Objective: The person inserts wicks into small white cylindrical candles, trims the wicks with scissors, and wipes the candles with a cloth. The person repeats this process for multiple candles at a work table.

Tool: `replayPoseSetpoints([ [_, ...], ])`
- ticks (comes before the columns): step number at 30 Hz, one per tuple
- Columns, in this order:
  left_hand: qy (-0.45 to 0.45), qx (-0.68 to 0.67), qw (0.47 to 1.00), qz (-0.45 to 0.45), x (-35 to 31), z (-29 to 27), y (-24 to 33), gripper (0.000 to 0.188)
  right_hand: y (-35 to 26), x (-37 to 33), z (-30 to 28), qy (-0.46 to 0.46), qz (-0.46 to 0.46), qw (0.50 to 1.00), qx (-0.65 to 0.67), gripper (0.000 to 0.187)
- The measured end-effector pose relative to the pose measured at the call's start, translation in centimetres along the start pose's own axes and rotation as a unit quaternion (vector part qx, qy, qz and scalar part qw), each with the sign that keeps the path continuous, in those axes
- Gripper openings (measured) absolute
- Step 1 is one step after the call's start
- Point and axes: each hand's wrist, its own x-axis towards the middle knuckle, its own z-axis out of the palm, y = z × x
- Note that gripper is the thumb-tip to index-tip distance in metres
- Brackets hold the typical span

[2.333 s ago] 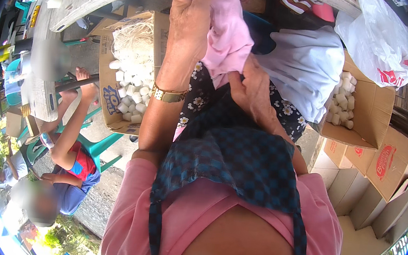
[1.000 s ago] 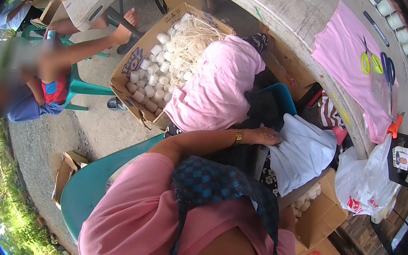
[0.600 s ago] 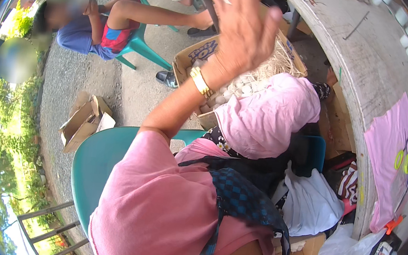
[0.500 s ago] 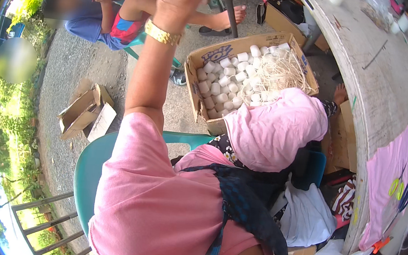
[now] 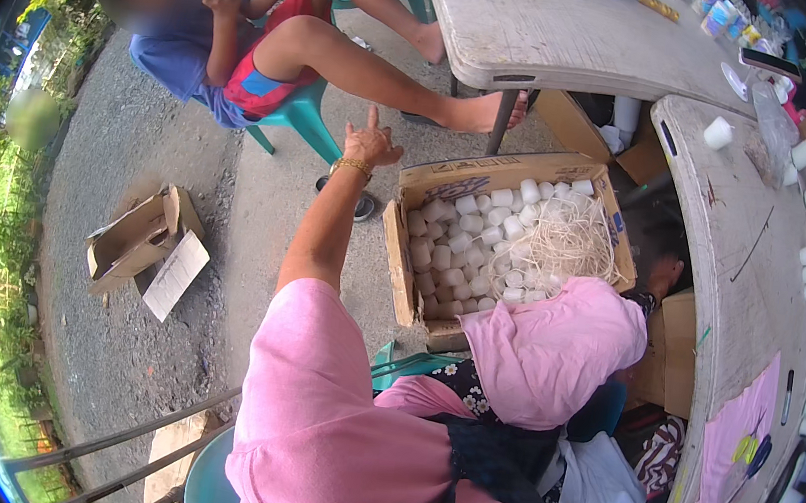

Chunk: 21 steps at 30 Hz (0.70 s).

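Observation:
My left hand (image 5: pixel 371 141), with a gold-coloured bracelet or watch at the wrist, reaches forward over the pavement. Its fingers are apart and nothing shows in them. Just to its right stands a cardboard box (image 5: pixel 398 276), which the hand does not touch. Inside are many short white cylinders (image 5: pixel 471 224), candle-like in shape. A loose bundle of pale string (image 5: pixel 564 235) lies on top of them at the right. Pink cloth (image 5: pixel 553 328) drapes over my lap at the box's near edge. My right hand is out of the picture.
A person (image 5: pixel 177 57) sits on a green chair (image 5: pixel 303 121), legs stretched toward a table (image 5: pixel 547 34). Another table (image 5: pixel 698 151) on my right carries scissors (image 5: pixel 748 450), pink fabric and white cylinders. A torn carton (image 5: pixel 131 236) lies on the ground left. Metal railing (image 5: pixel 129 434) stands lower left.
My left hand has come down from the top edge, near the camera, to a lower, farther place left of the box. The view has shifted, showing more of the far table.

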Motion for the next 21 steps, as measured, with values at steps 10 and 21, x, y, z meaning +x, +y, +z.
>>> replayPoseSetpoints([
  [10,0.0,-0.028,0.95,0.31,-4.7,0.5,18.6,0.035,6.6,-11.6,-9.1,0.088,0.106,0.99,-0.034,0.035],
  [21,0.135,0.089,0.756,0.634,-24.8,1.5,35.6,0.021,14.5,-22.9,-16.3,0.163,0.259,0.949,-0.082,0.036],
])
